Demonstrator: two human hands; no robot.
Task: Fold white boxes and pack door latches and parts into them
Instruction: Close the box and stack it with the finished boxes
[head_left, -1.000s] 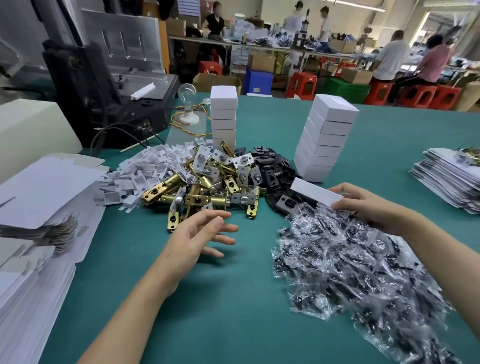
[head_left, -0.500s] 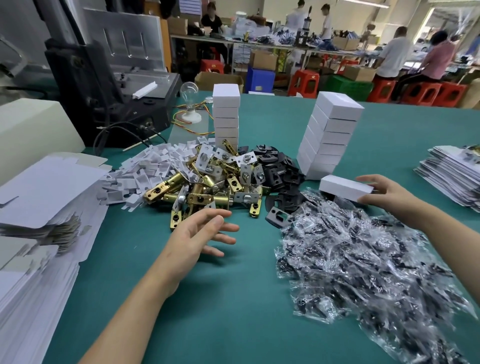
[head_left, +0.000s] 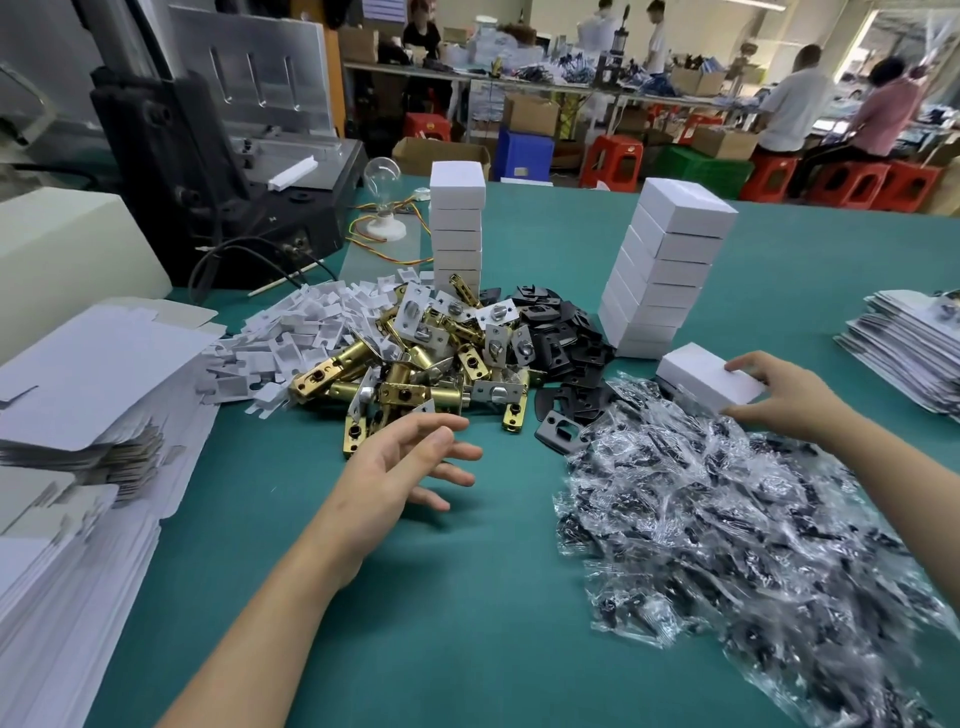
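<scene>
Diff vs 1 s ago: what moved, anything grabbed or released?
The right hand carried the white box rightward, from over the black plates to the foot of the right box stack, and still grips its end; nothing released. The left hand stayed open, hovering in front of the brass latch pile. The left box stack, bagged parts and flat cartons are unchanged.

— What does the green table (head_left: 467, 623) carry at the frame's left?
— Flat box blanks (head_left: 78, 415) stacked at lower left; a black machine (head_left: 223, 171) and a light bulb (head_left: 382, 174) at upper left.
— And the middle?
— White card inserts (head_left: 291, 332), brass latches (head_left: 405, 384) and black plates (head_left: 561, 332), heaped touching; behind them a left box stack (head_left: 457, 228) and a right box stack (head_left: 670, 270); a single white box (head_left: 701, 379) at the right one's foot; bagged parts (head_left: 753, 545) at lower right; paper sheets (head_left: 904, 353) at the right edge.
</scene>
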